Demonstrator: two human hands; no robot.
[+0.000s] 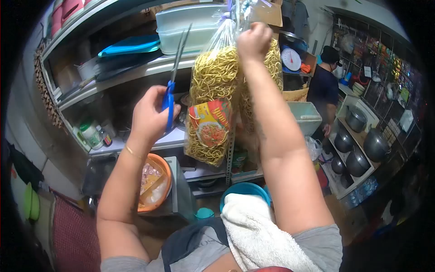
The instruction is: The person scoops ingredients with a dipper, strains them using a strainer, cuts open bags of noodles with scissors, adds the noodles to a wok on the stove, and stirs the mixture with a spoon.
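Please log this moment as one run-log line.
left hand: holding blue scissors, blades up | right hand: fingers curled near hanging noodle bags

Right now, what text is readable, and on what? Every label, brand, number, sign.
"yum", last letter or letters unclear: red-and-yellow label on the noodle bag.
Too small or blurred: rest of that label, scale dial, bottle labels, white paper on the rack, hanging packets.
Shirt print: partly covered, can't read.

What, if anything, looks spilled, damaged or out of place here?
Nothing clearly stands out. The front noodle bag hangs without a visible tear, and the orange basket holds its contents within its rim. Darker areas are too dim to judge.
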